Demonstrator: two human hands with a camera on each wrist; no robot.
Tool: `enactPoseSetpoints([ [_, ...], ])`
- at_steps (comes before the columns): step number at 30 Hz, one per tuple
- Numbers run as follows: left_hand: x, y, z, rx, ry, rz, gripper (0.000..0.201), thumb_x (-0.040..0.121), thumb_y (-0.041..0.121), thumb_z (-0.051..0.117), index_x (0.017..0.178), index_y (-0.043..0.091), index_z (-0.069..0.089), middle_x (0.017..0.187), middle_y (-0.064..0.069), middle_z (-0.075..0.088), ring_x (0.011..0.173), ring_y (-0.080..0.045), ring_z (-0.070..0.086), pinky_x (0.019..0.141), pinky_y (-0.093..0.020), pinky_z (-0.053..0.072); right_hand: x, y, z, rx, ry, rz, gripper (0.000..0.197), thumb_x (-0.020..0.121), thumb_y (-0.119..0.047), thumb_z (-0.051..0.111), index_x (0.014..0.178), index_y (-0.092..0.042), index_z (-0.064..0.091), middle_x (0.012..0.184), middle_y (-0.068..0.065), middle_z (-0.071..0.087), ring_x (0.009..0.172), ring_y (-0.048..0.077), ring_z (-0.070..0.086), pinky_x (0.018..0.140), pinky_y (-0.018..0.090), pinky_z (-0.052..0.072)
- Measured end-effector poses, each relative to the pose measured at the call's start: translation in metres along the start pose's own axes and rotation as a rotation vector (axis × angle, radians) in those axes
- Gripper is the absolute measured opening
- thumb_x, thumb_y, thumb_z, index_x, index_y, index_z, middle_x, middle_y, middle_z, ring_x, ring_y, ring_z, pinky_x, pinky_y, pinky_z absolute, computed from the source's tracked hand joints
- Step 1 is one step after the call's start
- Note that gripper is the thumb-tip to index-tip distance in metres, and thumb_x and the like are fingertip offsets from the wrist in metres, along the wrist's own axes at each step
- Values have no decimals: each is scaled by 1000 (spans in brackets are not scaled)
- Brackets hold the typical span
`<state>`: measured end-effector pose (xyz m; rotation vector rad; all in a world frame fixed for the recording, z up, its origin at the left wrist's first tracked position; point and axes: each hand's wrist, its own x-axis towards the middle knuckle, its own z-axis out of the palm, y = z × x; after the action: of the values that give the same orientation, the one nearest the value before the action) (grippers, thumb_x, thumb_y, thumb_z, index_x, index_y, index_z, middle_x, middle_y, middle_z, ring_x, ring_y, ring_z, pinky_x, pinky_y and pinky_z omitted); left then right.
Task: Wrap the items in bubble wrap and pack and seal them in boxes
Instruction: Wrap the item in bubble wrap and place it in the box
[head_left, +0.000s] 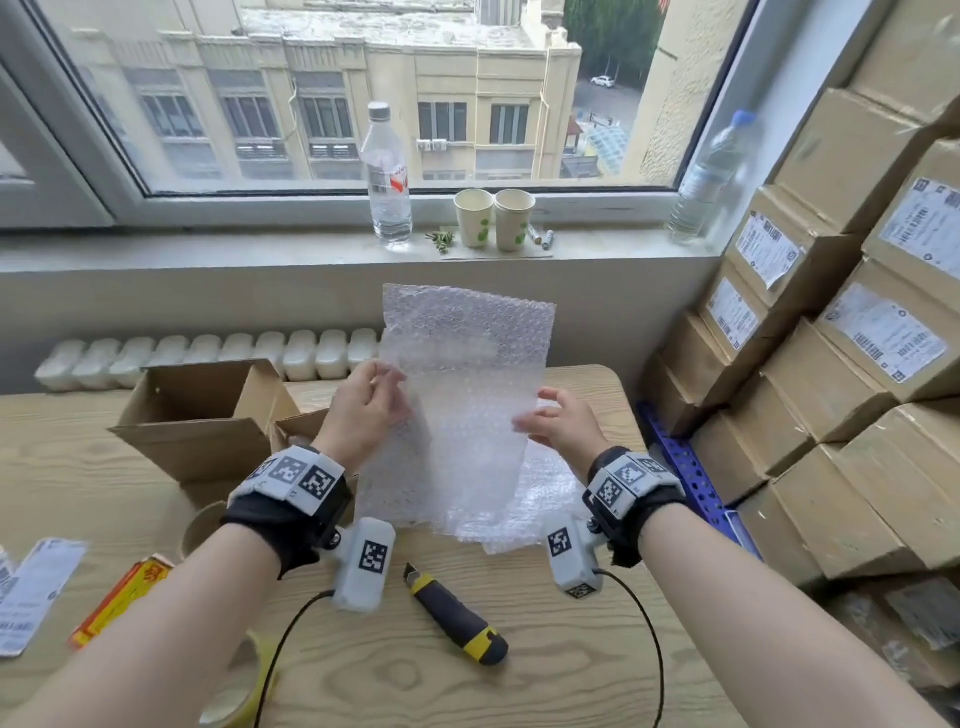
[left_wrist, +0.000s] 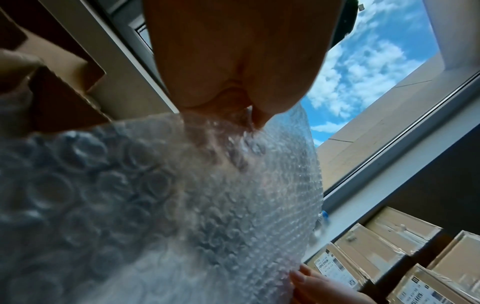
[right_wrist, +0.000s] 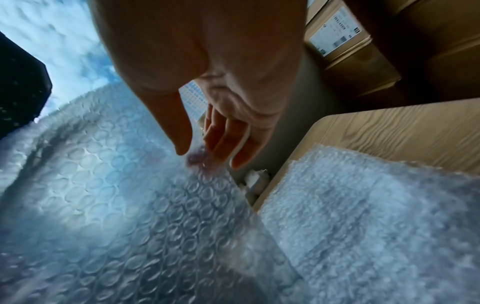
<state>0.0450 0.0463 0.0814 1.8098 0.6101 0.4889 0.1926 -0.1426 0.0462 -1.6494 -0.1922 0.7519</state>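
A clear bubble wrap sheet stands upright above the wooden table, held between both hands. My left hand pinches its left edge, thumb in front and fingers behind; in the left wrist view the pinch sits at the top of the sheet. My right hand pinches the right edge lower down; in the right wrist view the sheet passes between its thumb and fingers. More bubble wrap lies flat on the table under the sheet. An open cardboard box stands at the left.
A yellow-black utility knife lies near the front. A tape roll, a red-yellow packet and paper labels lie at the left. Stacked labelled cartons fill the right side. Bottles and paper cups stand on the sill.
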Motion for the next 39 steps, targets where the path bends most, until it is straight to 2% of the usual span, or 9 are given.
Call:
enactPoseSetpoints([
  [5, 0, -12, -40, 55, 118, -97, 49, 97, 21, 50, 139, 19, 26, 72, -6, 62, 63, -21, 57, 58, -32, 45, -10, -17, 18, -16, -41, -208, 46, 84, 7, 63, 123, -11, 49, 81, 12, 62, 70, 21, 65, 72, 29, 57],
  [8, -2, -5, -51, 101, 100, -46, 37, 97, 17, 50, 132, 19, 43, 69, -7, 57, 65, -23, 51, 49, -22, 42, -12, -26, 24, -100, -88, -281, 36, 84, 8, 63, 120, 0, 61, 83, 9, 63, 67, 8, 65, 70, 15, 54],
  [15, -5, 8, -56, 269, 117, -98, 27, 92, 29, 57, 110, 10, 64, 90, -2, 60, 88, -21, 60, 71, -24, 48, -1, -46, 23, -688, 25, -540, 20, 78, -11, 75, 97, -7, 69, 82, 0, 58, 72, 11, 53, 71, 15, 40],
  [20, -10, 13, -39, 609, 19, -138, 63, 63, 63, 70, 113, 27, 63, 131, 1, 39, 128, -18, 31, 110, -40, 27, 5, -64, 22, -677, -20, -653, 14, 81, -14, 73, 90, -5, 67, 105, 8, 56, 87, 14, 52, 85, 25, 44],
  [25, -12, 12, -9, 560, -97, -73, 63, 73, 45, 75, 127, 19, 56, 126, 2, 59, 117, -15, 52, 101, -36, 41, 7, -78, 25, -639, -87, -712, 16, 82, -17, 72, 92, -7, 65, 105, 6, 62, 97, 18, 58, 88, 26, 43],
  [29, -16, 17, 2, 364, -73, -94, 15, 89, 27, 63, 97, 16, 68, 91, -1, 69, 85, -13, 63, 75, -25, 49, 12, -81, 20, -557, -71, -621, 56, 74, -28, 79, 120, -9, 54, 119, 1, 54, 108, 11, 50, 96, 23, 40],
  [33, -25, 26, 3, -30, -92, -172, 9, 84, 22, 65, 90, 16, 68, 85, 4, 72, 78, -9, 66, 69, -16, 51, 14, -71, 18, -290, -132, -328, 92, 66, -28, 85, 139, -10, 32, 130, 1, 47, 115, 12, 50, 99, 25, 41],
  [36, -26, 23, 0, -164, -80, -190, 30, 77, 30, 65, 99, 9, 68, 92, -1, 74, 88, -11, 68, 84, -26, 51, 10, -61, 26, -114, -220, -136, 87, 71, -22, 82, 140, -8, 30, 123, 7, 54, 111, 18, 56, 95, 31, 47],
  [39, -25, 20, -3, -302, -57, -216, 34, 75, 29, 65, 101, 7, 67, 94, -5, 74, 86, -16, 69, 78, -26, 54, 5, -54, 35, 123, -283, -9, 67, 78, -7, 74, 134, -7, 37, 107, 9, 62, 93, 17, 64, 84, 33, 52],
])
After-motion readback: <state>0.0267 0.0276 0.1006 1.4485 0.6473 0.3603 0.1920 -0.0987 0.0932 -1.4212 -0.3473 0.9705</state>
